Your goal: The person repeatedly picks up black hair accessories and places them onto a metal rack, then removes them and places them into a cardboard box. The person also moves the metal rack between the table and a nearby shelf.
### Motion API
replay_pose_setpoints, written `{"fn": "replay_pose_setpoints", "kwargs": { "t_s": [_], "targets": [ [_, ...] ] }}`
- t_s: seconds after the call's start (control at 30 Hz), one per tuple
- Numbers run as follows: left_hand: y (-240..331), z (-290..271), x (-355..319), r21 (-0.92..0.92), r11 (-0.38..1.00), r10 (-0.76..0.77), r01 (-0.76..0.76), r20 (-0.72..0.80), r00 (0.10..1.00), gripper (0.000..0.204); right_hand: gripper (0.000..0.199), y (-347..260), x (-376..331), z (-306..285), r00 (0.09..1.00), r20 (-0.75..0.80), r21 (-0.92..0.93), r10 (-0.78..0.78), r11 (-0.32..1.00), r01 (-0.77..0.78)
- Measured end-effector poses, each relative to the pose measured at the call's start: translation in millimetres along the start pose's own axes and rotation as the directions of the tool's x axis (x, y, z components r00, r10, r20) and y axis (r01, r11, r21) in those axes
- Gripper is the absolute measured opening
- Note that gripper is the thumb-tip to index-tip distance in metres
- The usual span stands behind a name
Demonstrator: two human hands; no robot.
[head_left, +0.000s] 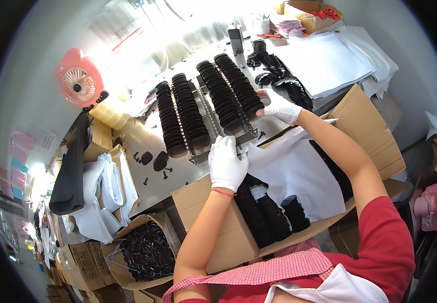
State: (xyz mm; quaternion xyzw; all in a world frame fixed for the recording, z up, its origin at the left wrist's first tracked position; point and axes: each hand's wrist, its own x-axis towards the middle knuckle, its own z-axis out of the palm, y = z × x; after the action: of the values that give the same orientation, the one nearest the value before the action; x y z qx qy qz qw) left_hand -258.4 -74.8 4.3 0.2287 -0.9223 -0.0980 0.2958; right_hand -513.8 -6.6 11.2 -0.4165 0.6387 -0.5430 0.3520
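Black disc rows (231,93) under outstretched right hand (279,107), fingers grasping one end; left hand (227,164) loosely curled.

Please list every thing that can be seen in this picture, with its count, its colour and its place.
rows of discs: four, black, standing on a rack at table centre
loose discs: two, black, left of the rack
cardboard box: one, brown, near the person, holding black pieces and white paper
small fan: one, pink, far left
tape roll: one, yellowish, below the fan
white sheets: a stack, far right
left hand: white glove, at the rack's near end
right hand: white glove, touching the rightmost row
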Motion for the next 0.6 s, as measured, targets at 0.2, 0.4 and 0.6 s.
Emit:
{"fn": "replay_pose_setpoints", "kwargs": {
  "t_s": [0.2,0.4,0.6],
  "targets": [
    [-11.3,-2.3,-1.9,-0.033,0.998,0.049,-0.049,-0.002,0.999,0.047,0.072,17.9,17.9,25.9,0.997,0.041,0.210,-0.066,0.976,0.056],
    [-13.8,-12.7,-5.1,-0.082,0.995,0.063,-0.062,0.013,0.998,0.047,0.089,-20.8,6.8,29.0,0.973,0.117,0.007,-0.198,0.980,0.199],
    [-16.3,-8.9,-10.3,-0.076,0.996,0.055,-0.054,0.009,0.998,0.050,0.067,-11.9,1.7,44.5,0.968,0.098,-0.214,-0.233,0.945,0.249]
  ]
}}
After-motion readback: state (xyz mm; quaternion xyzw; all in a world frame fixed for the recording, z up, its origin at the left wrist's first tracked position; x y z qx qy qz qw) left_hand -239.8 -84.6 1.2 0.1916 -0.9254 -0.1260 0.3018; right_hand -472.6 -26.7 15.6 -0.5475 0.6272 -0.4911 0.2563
